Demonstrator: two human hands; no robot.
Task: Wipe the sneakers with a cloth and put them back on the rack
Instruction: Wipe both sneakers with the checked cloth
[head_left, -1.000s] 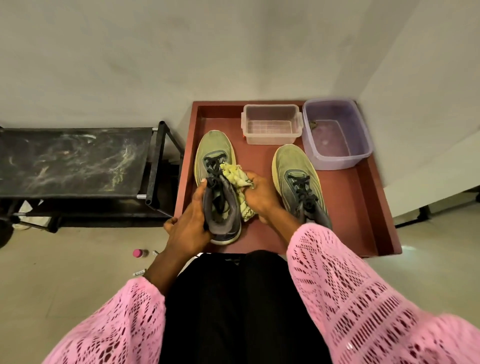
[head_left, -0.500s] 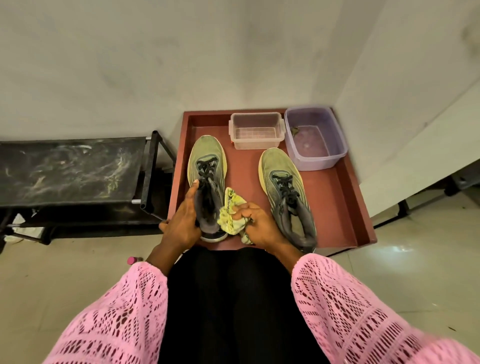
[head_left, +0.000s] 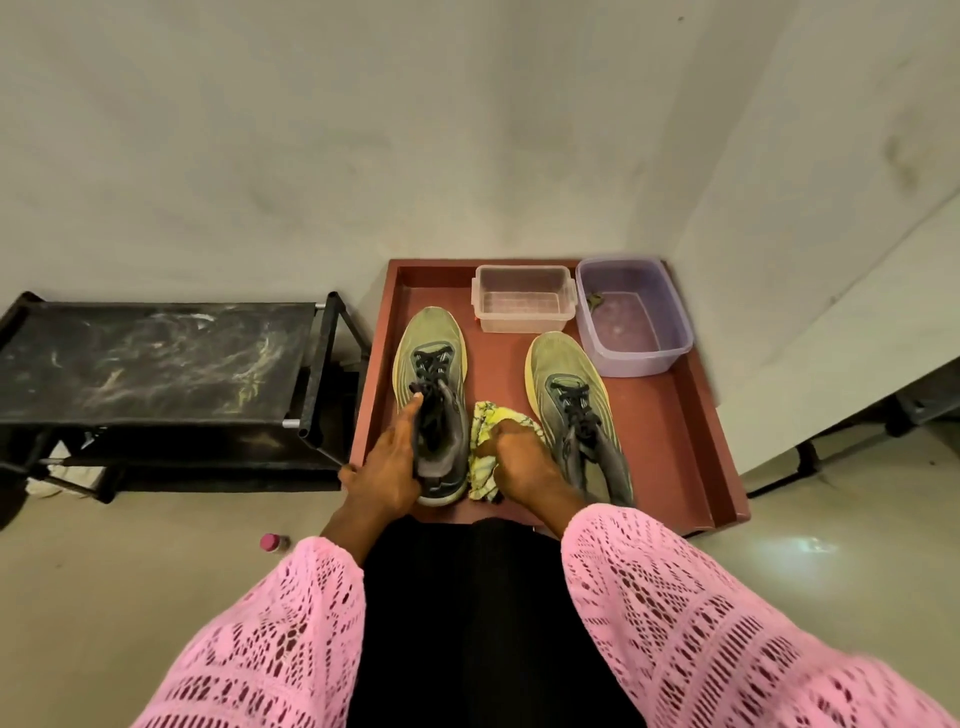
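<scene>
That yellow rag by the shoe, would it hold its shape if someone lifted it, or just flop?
The yellow cloth would likely flop: it already lies crumpled in soft folds under the right hand. It is probably light, since it bunches freely against the left sneaker. It seems unlikely to slip, as its fabric looks textured.

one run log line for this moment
step: wiping | left hand: holds left sneaker | right hand: grips cloth | right sneaker: untouched on tray

Clear tub (head_left: 523, 298) beside purple tub (head_left: 635, 316) on red tray (head_left: 670, 436); pink-capped bottle (head_left: 274, 543) on floor
</scene>
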